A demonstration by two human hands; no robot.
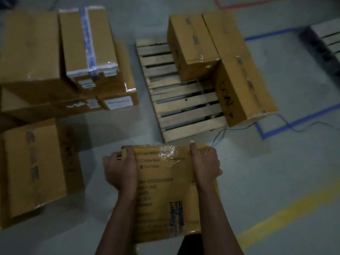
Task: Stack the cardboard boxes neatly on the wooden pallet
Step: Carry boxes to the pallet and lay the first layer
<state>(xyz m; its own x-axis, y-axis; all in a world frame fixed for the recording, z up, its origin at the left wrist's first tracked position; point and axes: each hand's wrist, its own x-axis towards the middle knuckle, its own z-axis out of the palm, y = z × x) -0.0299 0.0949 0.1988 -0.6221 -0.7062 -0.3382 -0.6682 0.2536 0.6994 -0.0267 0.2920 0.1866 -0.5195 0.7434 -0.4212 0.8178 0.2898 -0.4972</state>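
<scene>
I carry a brown cardboard box (163,188) with printed text and shiny tape, low in the middle of the view. My left hand (120,170) grips its far left corner and my right hand (205,165) grips its far right edge, thumbs on top. Just beyond it lies the wooden pallet (182,107), slats bare on its near left part. Three boxes stand on the pallet: one at the back middle (191,46), one at the back right (224,32) and one along the right side (244,91).
A pile of cardboard boxes (60,57) rises on the left, and a single box (35,168) stands on the floor at the near left. Blue tape (287,124) and a thin cable (287,124) run by the pallet's right corner. A yellow line (287,212) crosses the grey floor.
</scene>
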